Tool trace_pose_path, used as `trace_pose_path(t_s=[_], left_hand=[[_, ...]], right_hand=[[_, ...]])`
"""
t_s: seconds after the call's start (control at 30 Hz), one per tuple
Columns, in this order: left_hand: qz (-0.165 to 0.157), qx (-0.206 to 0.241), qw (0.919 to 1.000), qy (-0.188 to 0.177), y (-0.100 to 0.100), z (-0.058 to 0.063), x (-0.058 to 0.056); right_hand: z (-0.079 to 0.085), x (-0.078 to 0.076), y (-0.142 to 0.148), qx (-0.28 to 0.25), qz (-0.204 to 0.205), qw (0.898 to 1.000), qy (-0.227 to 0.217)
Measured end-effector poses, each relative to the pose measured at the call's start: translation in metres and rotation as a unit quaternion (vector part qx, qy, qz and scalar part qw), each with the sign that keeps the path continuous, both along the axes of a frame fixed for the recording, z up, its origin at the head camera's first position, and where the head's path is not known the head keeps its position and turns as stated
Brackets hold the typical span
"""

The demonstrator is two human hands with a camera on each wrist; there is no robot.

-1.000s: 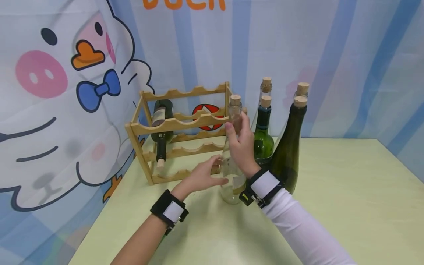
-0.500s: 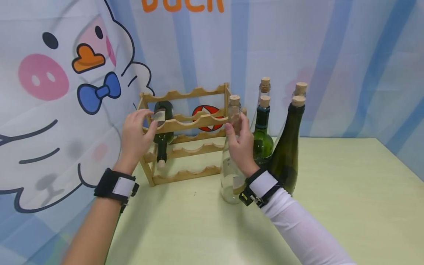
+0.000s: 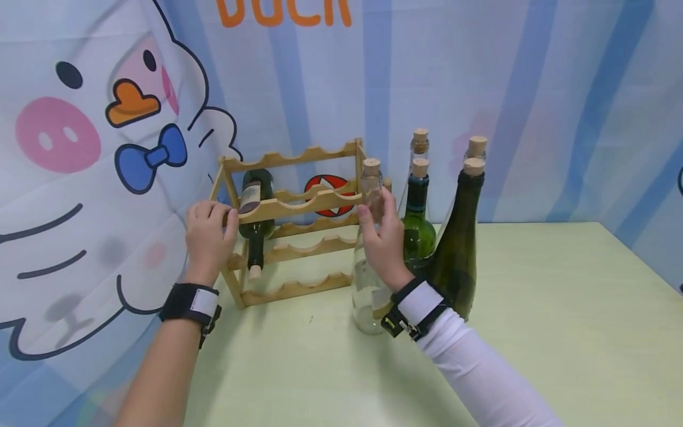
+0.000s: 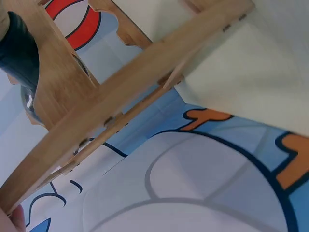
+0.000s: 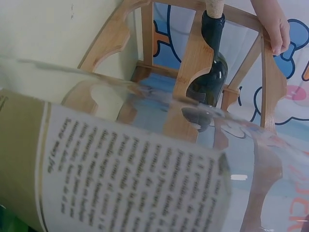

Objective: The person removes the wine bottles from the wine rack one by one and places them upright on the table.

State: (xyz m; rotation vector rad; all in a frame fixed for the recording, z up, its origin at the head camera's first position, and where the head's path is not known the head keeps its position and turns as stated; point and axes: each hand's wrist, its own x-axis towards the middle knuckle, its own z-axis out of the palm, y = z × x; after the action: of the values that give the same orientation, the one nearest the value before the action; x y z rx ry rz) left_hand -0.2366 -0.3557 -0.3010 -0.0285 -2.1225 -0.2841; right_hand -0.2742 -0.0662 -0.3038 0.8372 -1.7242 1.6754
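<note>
At the front left corner of the wooden wine rack (image 3: 296, 209), my left hand (image 3: 208, 237) grips the top of the frame. The same left hand (image 5: 274, 21) shows at the rack's corner in the right wrist view. My right hand (image 3: 384, 240) holds the neck of a clear glass bottle (image 3: 365, 296), corked and upright on the table to the right of the rack. Its printed label (image 5: 130, 169) fills much of the right wrist view. A dark green bottle (image 3: 256, 237) lies in the rack's left slot, corked neck tilted down toward the front.
Right behind the clear bottle stand several corked bottles, among them a green bottle (image 3: 418, 234) and a tall dark bottle (image 3: 459, 255). The pale table (image 3: 544, 308) reaches to a cartoon-printed cloth backdrop (image 3: 304, 77) at the back and left.
My left hand has left the clear bottle's side, moved left to the rack, then lowered onto its corner. The right hand stays on the bottle's neck. The head view has shifted slightly.
</note>
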Motion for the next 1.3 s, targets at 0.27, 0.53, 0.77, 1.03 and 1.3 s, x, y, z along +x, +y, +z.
trace_pose_path(t_s=[0.27, 0.53, 0.77, 1.03, 1.3], left_hand=[[0.016, 0.012, 0.9997, 0.015, 0.001, -0.004, -0.003], [0.042, 0.009, 0.9989, 0.017, -0.004, -0.005, -0.001], [0.060, -0.002, 0.9973, 0.044, 0.001, -0.007, -0.008], [0.076, -0.012, 0.9935, 0.084, 0.003, -0.010, -0.013], [0.077, -0.010, 0.9908, 0.110, 0.003, -0.012, -0.014]], right_hand=[[0.014, 0.007, 0.005, 0.038, 0.049, 0.995, -0.078], [0.034, 0.038, -0.017, -0.024, -0.095, 0.970, 0.223], [0.022, 0.059, -0.064, 0.273, -0.079, 0.894, 0.345], [-0.020, 0.033, -0.112, 0.494, -0.082, 0.835, 0.229], [-0.047, 0.013, -0.146, 0.556, -0.103, 0.802, 0.194]])
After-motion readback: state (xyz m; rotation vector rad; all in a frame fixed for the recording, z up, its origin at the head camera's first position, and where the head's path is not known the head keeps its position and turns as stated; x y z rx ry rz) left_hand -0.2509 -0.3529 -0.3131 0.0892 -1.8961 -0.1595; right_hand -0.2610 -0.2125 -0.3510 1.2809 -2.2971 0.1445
